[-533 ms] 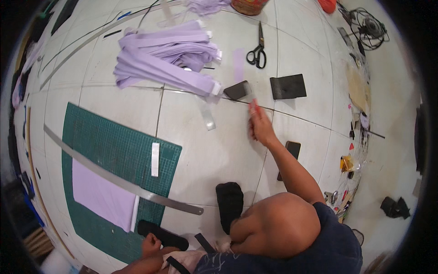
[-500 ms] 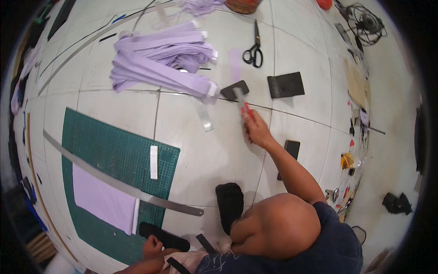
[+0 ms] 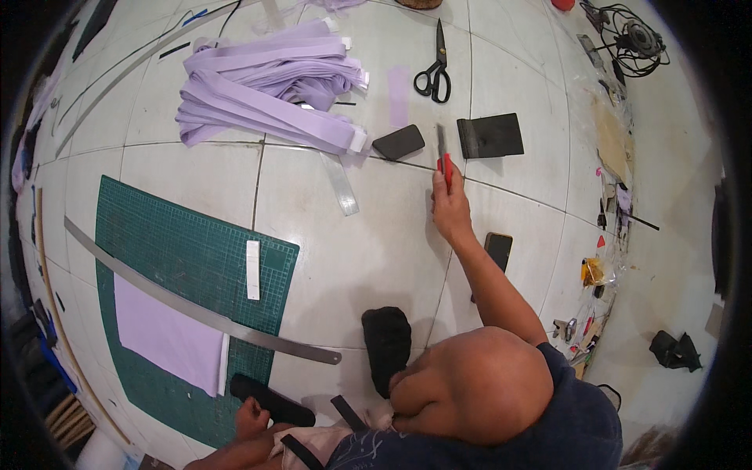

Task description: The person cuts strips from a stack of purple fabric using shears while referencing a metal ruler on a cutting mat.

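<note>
My right hand is closed around the red handle of a cutter knife, its blade pointing away from me between a small black block and a black square piece. At the lower left, my left hand rests with curled fingers beside my black-socked foot; whatever it may hold is hidden. Near it, folded lavender fabric lies on a green cutting mat, under a long metal ruler. A white strip lies on the mat too.
Stacked lavender fabric strips spread at the far left of the tiled floor. Black scissors lie beyond the knife, and a short clear ruler nearer. A phone sits by my right forearm. Clutter and a fan line the right wall.
My right hand has carried the knife rightward, off the small black block, and its blade now points more straight ahead. The whole view has shifted slightly. My left hand stays by the foot.
</note>
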